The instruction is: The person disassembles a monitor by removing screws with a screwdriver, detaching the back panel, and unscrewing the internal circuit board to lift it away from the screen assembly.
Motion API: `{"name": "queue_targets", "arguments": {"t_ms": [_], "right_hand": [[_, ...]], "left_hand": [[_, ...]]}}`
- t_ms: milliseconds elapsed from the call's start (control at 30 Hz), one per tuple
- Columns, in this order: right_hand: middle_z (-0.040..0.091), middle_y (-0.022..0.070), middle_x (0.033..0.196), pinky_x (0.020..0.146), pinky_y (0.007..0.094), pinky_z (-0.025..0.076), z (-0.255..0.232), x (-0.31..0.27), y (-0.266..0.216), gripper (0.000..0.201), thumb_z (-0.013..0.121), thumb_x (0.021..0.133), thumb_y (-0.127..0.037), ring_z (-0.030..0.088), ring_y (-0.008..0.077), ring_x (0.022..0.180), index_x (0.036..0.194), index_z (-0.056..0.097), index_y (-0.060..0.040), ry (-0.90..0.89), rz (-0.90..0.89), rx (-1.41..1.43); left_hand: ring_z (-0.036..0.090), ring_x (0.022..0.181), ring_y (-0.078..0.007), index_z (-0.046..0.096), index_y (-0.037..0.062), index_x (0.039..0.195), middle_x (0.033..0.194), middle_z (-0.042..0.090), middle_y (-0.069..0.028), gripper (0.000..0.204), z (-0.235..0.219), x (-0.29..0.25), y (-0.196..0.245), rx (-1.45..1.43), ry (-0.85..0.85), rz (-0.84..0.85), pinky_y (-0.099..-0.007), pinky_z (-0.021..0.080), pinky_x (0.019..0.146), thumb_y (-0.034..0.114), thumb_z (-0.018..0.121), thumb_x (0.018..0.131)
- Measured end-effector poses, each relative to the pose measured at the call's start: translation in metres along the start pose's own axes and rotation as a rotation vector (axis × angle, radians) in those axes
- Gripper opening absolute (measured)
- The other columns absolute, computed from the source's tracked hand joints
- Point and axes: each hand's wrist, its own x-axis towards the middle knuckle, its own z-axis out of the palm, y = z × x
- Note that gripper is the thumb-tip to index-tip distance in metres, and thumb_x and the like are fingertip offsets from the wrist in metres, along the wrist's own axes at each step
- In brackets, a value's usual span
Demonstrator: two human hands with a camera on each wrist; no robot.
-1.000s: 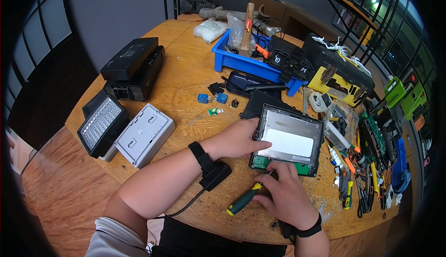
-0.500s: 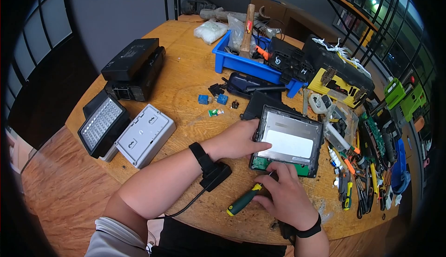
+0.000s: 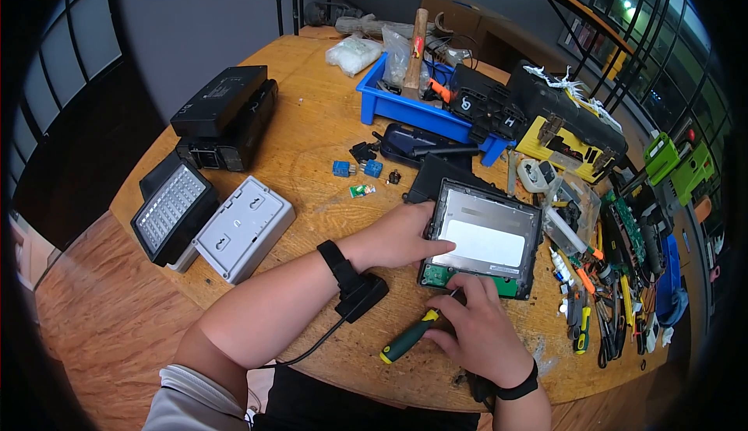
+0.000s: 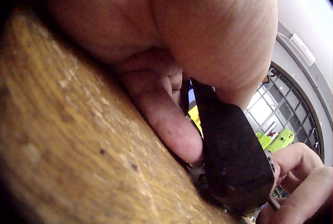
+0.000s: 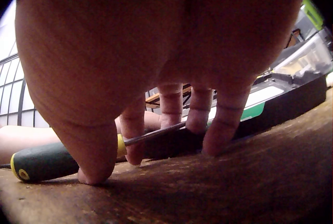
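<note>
A flat black-framed display panel [image 3: 534, 232] with a metal back, a white label [image 3: 487, 246] and a green circuit board [image 3: 506, 287] lies at the table's near side. My left hand [image 3: 393, 238] holds its left edge, thumb over the metal face and the other fingers underneath, as the panel's dark side [image 4: 231, 151] shows in the left wrist view. In my right hand [image 3: 487, 334] is a green and yellow screwdriver [image 3: 408, 341], its handle [image 5: 44, 161] low over the wood between thumb and index finger. The shaft runs toward the panel's near edge; its tip is hidden by the fingers.
Pliers, cutters and another screwdriver [image 3: 583, 330] crowd the right side. Behind the panel stand a blue bin [image 3: 413, 110] with a hammer [image 3: 417, 49] and a black-yellow toolbox [image 3: 569, 112]. Small blue parts [image 3: 372, 168], a grey box [image 3: 245, 228] and black units [image 3: 222, 104] lie leftward.
</note>
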Motion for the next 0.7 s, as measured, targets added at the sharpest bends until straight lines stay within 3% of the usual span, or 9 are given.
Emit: {"name": "queue_targets", "arguments": {"t_ms": [333, 700], "right_hand": [[0.051, 0.0141, 0.120, 0.096, 0.0454, 0.049, 0.0001, -0.0003, 0.0000, 0.040, 0.083, 0.079, -0.019, 0.049, 0.0373, 0.114, 0.114, 0.068, -0.0086, 0.000, -0.003, -0.005], [0.050, 0.0146, 0.119, 0.094, 0.0449, 0.050, 0.0000, -0.0002, -0.0003, 0.039, 0.083, 0.079, -0.019, 0.049, 0.0373, 0.114, 0.113, 0.067, -0.0077, -0.004, -0.004, -0.003]], "left_hand": [[0.067, 0.066, -0.0130, 0.055, -0.0047, 0.128, 0.094, 0.070, -0.0127, 0.051, -0.0001, -0.0006, 0.0016, -0.043, -0.012, 0.014, -0.0281, 0.054, 0.057, 0.027, 0.075, 0.093], [0.068, 0.073, -0.0167, 0.057, -0.0045, 0.127, 0.096, 0.071, -0.0148, 0.051, -0.0002, -0.0009, 0.0002, -0.009, 0.007, 0.021, -0.0303, 0.054, 0.063, 0.029, 0.076, 0.092]]}}
